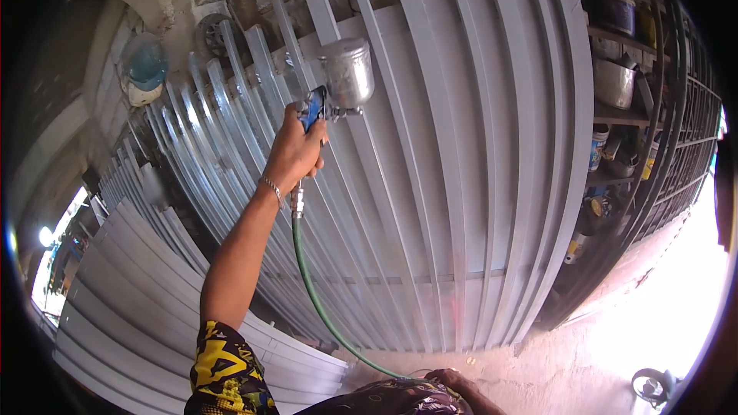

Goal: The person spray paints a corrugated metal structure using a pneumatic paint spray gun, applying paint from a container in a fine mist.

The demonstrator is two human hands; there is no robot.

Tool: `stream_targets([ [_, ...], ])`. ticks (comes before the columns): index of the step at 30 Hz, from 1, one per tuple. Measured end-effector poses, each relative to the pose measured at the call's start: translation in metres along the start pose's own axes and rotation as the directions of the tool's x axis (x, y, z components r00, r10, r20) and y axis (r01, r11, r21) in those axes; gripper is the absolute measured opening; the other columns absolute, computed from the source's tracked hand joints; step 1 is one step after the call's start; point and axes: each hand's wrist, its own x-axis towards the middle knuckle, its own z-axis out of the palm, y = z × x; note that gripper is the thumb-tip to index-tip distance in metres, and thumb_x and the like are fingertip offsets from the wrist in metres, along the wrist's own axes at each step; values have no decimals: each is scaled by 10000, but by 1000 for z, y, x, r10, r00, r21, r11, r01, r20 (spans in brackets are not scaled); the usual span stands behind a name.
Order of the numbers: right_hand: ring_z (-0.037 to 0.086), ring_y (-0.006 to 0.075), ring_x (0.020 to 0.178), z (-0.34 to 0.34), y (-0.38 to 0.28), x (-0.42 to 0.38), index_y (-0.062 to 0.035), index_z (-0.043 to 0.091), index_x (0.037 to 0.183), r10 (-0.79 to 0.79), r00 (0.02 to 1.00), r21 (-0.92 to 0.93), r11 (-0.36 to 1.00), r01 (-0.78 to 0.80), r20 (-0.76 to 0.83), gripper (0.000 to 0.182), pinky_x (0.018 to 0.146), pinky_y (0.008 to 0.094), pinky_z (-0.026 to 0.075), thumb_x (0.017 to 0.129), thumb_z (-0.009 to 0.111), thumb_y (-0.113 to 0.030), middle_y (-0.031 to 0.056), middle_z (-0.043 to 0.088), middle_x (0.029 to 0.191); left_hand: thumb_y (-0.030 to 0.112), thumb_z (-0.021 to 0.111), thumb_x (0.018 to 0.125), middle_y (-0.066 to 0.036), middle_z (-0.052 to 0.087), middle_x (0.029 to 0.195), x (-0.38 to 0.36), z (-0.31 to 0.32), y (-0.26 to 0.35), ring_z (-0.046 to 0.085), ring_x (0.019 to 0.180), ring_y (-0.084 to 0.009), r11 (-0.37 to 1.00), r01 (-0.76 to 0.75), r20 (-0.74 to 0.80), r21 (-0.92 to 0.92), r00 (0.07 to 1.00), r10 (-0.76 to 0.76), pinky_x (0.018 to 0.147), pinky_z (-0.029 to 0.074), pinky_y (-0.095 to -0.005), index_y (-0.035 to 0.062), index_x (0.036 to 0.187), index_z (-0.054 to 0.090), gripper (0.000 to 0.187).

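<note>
My left hand (298,144) is raised on an outstretched arm, its fingers wrapped round the handle of a spray gun (314,107). The gun has a blue grip section and a shiny metal cup (350,73) on top. From a metal coupling under the handle, a green hose (307,269) curves down toward my body. At the bottom, my right hand (446,376) is closed near my waist where the hose reaches it; its fingers are partly in shadow. Beyond the gun lean long grey metal strips (461,146) over a pale grey sheet (503,107), some distance from the cup.
Shinier metal lengths (207,134) stand to the left, with a curved-looking grey panel (131,284) nearer me. At right, shelves hold a metal pot (615,83) and several cans, beside a dark barred grille (688,138). A blue-green bucket (144,61) hangs at upper left. A round object (653,386) lies on the floor.
</note>
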Motion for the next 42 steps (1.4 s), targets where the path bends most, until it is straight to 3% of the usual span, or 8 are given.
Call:
stream_targets([
  [3, 703, 285, 1060, 10, 11, -3, -78, 700, 1201, 108, 994, -33, 994, -107, 13, 373, 919, 389, 545, 877, 551, -189, 164, 714, 1178, 187, 536, 1001, -77, 595, 842, -9, 4, -8, 525, 440, -101, 999, 50, -21, 20, 999, -49, 340, 410, -254, 28, 1162, 397, 266],
  [7, 704, 279, 1059, 16, 15, -1, -55, 700, 1171, 46, 999, 29, 999, -45, -5, 358, 909, 377, 548, 893, 491, -142, 174, 716, 1168, 183, 527, 1007, -61, 584, 835, -15, 0, -7, 522, 445, -91, 1000, 24, -46, 12, 999, -24, 350, 415, -244, 36, 1138, 407, 231],
  [10, 688, 292, 1069, 25, 36, 9, -178, 704, 1237, 67, 998, 90, 994, -67, 4, 438, 919, 399, 528, 809, 616, -154, 154, 704, 1194, 182, 522, 1010, -57, 581, 836, -19, -1, -2, 515, 443, -81, 1000, 15, -63, -2, 998, -15, 353, 416, -236, 38, 1127, 414, 214],
  [18, 690, 284, 1065, 25, 36, 1, -189, 713, 1216, 102, 995, 57, 993, -101, -6, 393, 926, 400, 529, 831, 646, -225, 137, 713, 1175, 194, 516, 1019, -63, 587, 839, -45, 3, -19, 516, 446, -72, 999, 53, -18, 8, 998, -53, 344, 419, -226, 23, 1128, 432, 219],
  [28, 693, 274, 1060, 4, 25, -36, -202, 725, 1190, 226, 974, -109, 968, -227, -22, 353, 934, 400, 531, 858, 684, -315, 115, 725, 1151, 201, 547, 1015, -91, 626, 811, -110, 34, -82, 577, 472, -131, 980, 201, 132, 11, 971, -201, 378, 448, -299, 72, 1388, 294, 468],
  [29, 696, 268, 1055, 11, 43, -37, -221, 745, 1130, 221, 974, -109, 968, -225, -51, 367, 949, 406, 533, 848, 727, -456, 75, 741, 1107, 204, 552, 1011, -88, 627, 794, -118, 37, -90, 578, 467, -140, 975, 220, 136, -2, 966, -218, 379, 444, -308, 80, 1397, 288, 483],
  [35, 713, 280, 961, 23, 90, -56, -201, 763, 1059, 82, 981, 0, 996, -84, -177, 355, 858, 418, 558, 868, 719, -497, 83, 752, 1027, 196, 560, 1008, -56, 594, 725, -170, 49, -111, 554, 457, -147, 951, 308, 189, 11, 933, -305, 400, 444, -328, 103, 1381, 298, 465],
  [42, 723, 283, 897, 39, 94, -78, -173, 773, 1040, 208, 959, -41, 975, -220, -193, 426, 834, 409, 554, 868, 704, -557, 95, 755, 998, 158, 541, 1008, -57, 591, 786, -203, 49, -125, 530, 442, -121, 938, 346, 175, -16, 925, -338, 383, 427, -293, 82, 1320, 337, 380],
])
